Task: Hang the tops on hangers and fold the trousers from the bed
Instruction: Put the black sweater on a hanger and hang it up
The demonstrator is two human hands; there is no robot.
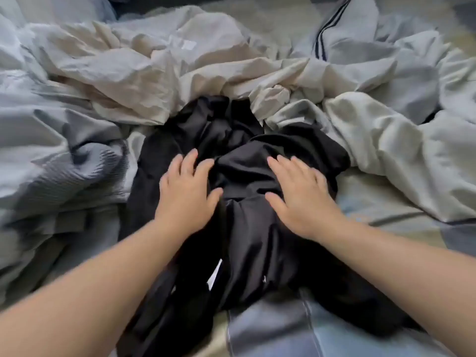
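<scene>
A crumpled pile of black clothes (247, 253) lies in the middle of the bed, running from the centre down to the near edge. A small white label (215, 275) shows in its lower folds. My left hand (186, 193) lies on the pile's left side with its fingers spread and nearly straight. My right hand (300, 194) lies flat on the pile's right side, fingers straight and together. Neither hand holds any cloth. I cannot tell which pieces in the pile are tops and which are trousers.
Rumpled bedding surrounds the pile: a beige sheet (134, 73) behind it, grey-blue duvet folds (51, 155) at left, pale cloth (386, 140) at right. A pillow with dark stripes (342, 34) lies at the back right. The striped bedsheet (270, 331) shows at the near edge.
</scene>
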